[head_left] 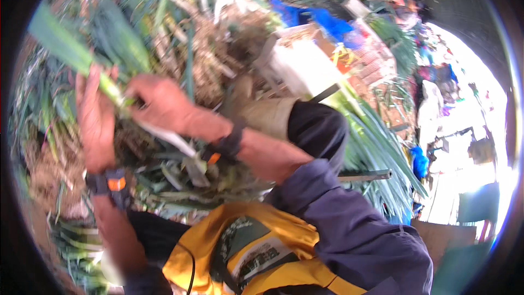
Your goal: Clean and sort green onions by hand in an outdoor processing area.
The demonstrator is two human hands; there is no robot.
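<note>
A leek (112,88) lies aslant between my two hands, its green leaves toward the upper left and its white stem toward the lower right. My left hand (97,112) is closed around the leafy part. Pinched fingers of my right hand (164,104) grip the leek lower down, where green turns to pale; the fingertips are partly hidden. Below the stem lie loose leek leaves and trimmings (180,194). Beyond my right hand, a heap of leeks with tangled brown roots (202,60) rises close by.
To the right, a pile of pale-stemmed leeks (365,136) lies beside my knee (322,125). A metal bar (365,175) juts out next to it. Farther off are a blue plastic sheet (327,22) and a pinkish crate (376,57). More leeks (46,104) stand at the left.
</note>
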